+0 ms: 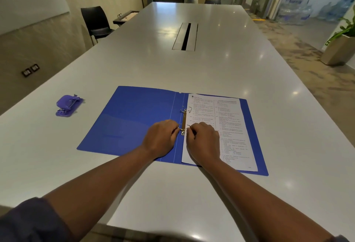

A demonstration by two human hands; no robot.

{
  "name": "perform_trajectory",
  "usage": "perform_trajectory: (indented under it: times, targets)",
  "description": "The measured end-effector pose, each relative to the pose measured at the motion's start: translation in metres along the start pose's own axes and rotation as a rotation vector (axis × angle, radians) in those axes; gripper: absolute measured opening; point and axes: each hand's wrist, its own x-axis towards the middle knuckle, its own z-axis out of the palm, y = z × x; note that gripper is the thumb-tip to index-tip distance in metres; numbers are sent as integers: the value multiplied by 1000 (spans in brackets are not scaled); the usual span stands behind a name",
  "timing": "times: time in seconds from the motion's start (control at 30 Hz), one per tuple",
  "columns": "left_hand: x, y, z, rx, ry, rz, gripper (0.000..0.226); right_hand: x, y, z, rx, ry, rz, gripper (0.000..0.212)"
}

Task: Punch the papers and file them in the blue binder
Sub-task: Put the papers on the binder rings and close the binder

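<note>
Both hands pinch the binder's ring.

The wide grey surface is smooth and glossy; the open blue plastic binder looks matt, its metal ring clip shiny, the printed white paper sheets dull.

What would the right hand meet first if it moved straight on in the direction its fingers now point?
The right hand points left, toward the binder's spine. Its fingertips are already at the near ring of the metal clip, so that comes first. Just beyond it is the left hand. Whether they already touch is unclear.
</note>
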Motion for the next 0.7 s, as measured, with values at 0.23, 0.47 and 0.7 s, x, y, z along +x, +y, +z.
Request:
perform_trajectory:
  times: [0.23, 0.47, 0.7]
  targets:
    - [0, -2, 1, -12, -7, 35, 20, 0, 2, 1, 14, -6, -18, 26]
    - [1, -2, 1, -7, 9, 64, 23, 1, 2, 3, 18, 1, -25, 26]
    - [2, -3, 1, 13, 19, 108, 20, 1, 3, 4, 18, 10, -29, 26]
